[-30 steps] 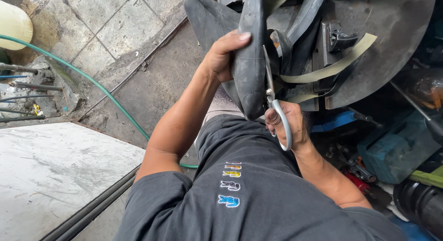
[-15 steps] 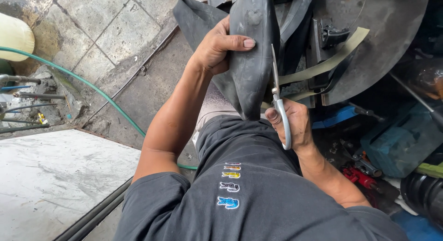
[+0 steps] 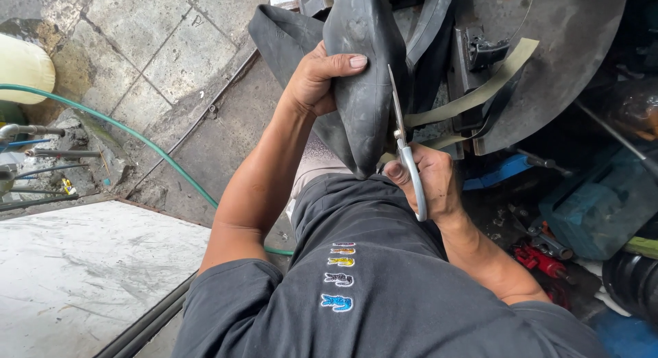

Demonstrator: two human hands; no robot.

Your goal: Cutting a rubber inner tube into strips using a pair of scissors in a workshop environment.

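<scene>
Head view, looking down over the person's chest and forearms. The black rubber inner tube [image 3: 363,77] is flattened and folded into a thick, matte, slightly dusty band with a rounded lower end; it hangs upright in front of the torso, above the dark grey shirt [image 3: 384,282], and further folds of it trail up and to the left toward the paved floor [image 3: 137,49].

The left hand [image 3: 319,80] is clenched round the tube from its left side, thumb laid across the front face and fingers hidden behind the rubber. The right hand [image 3: 428,183] sits just below and to the right of the tube's lower end, its grip closed round the pale handles of a pair of scissors [image 3: 404,145]. The blades point upward and lie along the tube's right edge, touching or just beside the rubber; whether they are parted cannot be told.

Behind the tube stands a round dark metal disc [image 3: 569,49] with a black clamp, and an olive-coloured strip [image 3: 480,90] crosses it diagonally, its lower end near the scissors. A green hose [image 3: 137,135] curves over the floor at left, next to a pale stone slab [image 3: 75,276]. A red tool [image 3: 545,262] and a teal case [image 3: 603,200] lie at right, well apart from both hands.
</scene>
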